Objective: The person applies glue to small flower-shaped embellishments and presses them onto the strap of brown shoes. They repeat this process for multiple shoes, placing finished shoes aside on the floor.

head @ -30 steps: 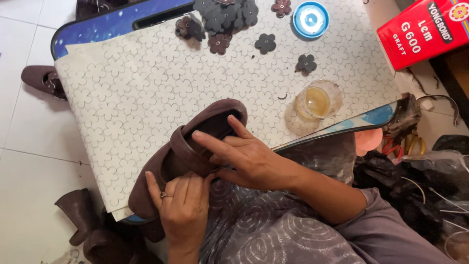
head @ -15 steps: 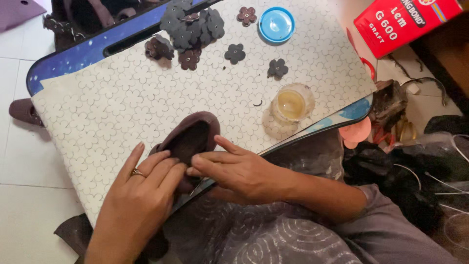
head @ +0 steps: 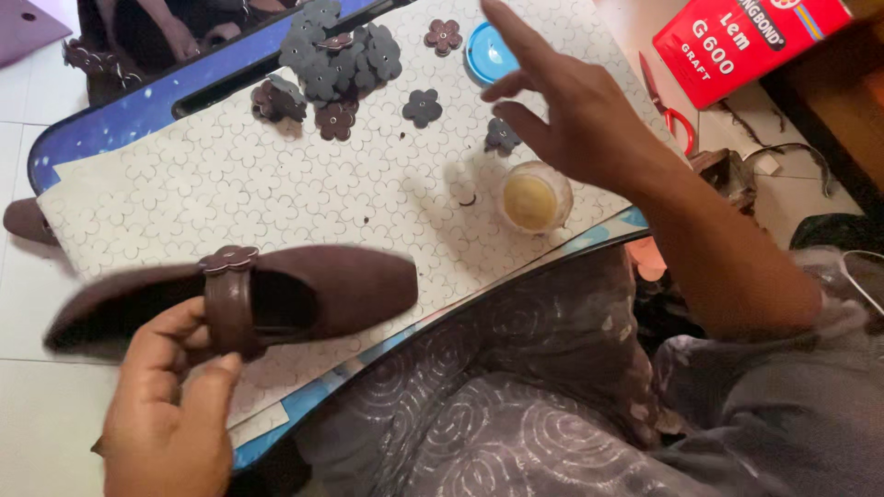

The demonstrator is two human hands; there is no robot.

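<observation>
My left hand [head: 170, 405] holds a dark brown flat shoe [head: 341, 290] by its strap, level over the near edge of the patterned work board [head: 230, 175]. A brown flower piece [head: 228, 260] sits on top of the strap. My right hand [head: 562, 110] is raised with fingers spread and empty, above a small clear cup of yellowish glue [head: 534, 198] and next to a grey flower piece [head: 502, 136]. A heap of grey and brown flower cutouts [head: 336, 60] lies at the board's far side.
A blue round lid [head: 485, 57] lies beyond my right hand. A red can [head: 746, 41] stands at the far right, red-handled scissors [head: 670, 115] beside it. Another brown shoe [head: 23, 221] pokes out at the left edge. My patterned grey skirt [head: 516, 405] fills the foreground.
My right hand has left the shoe and reached out over the glue cup. My left hand has turned the shoe level, so that its strap and flower show.
</observation>
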